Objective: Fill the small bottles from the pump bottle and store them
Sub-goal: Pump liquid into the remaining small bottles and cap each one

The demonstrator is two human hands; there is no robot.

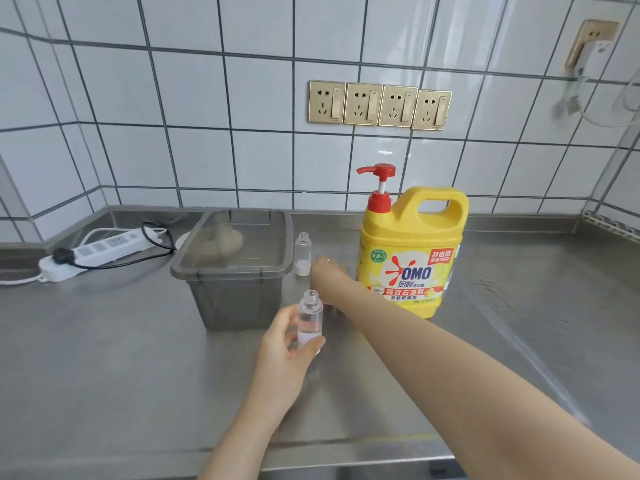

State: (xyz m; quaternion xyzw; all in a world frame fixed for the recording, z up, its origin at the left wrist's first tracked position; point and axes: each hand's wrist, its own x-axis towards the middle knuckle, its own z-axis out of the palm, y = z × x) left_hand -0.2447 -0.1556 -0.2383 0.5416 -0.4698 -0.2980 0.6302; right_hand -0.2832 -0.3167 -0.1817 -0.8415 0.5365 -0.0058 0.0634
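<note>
White tiles with dark grout rise behind a brushed steel desk (121, 368) whose front edge runs just below the forearms, with bare metal stretching wide to the right of the yellow pump bottle (410, 254). Left of that bottle stands a smoky grey lidded box (235, 271), and between them an uncapped clear small bottle (303, 242) beside a white cap (302, 267). In front of the box the left hand (285, 351) grips another clear small bottle (309, 320) upright, while the right hand (327, 271), blurred, reaches near the cap, its fingers too smeared to tell.
</note>
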